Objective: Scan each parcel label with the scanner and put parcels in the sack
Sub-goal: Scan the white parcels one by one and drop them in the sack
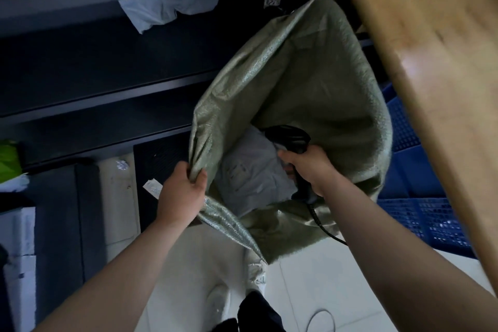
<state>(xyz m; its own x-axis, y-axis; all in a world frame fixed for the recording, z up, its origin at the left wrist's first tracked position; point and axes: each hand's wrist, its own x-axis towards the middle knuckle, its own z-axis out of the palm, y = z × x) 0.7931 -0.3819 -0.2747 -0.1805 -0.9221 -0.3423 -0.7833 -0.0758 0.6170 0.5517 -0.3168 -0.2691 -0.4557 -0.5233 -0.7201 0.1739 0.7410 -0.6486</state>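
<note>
Two hands are busy here, and they are apart, one on each side of the sack's mouth. The left hand (186, 186) grips the rim of the green sack (310, 75), with its fingers and thumb pinching the woven cloth and holding the mouth wide. The right hand (310, 167) is curled round the handle of the black scanner (289, 137), just inside the sack's mouth. A grey parcel (253, 172) lies in the sack, between the two hands. It touches the right hand (I cannot tell if that hand holds the parcel too). A black cord (320, 221) hangs down from the scanner and runs over the sack's near rim.

The sack stands on the white floor (310, 291). The edge of a wooden table (431, 62) is on the right, above a blue crate (420, 210) that sits just beside the sack. Dark shelves (107, 62) fill the left side, and a white bag (167, 8) lies on one of them.
</note>
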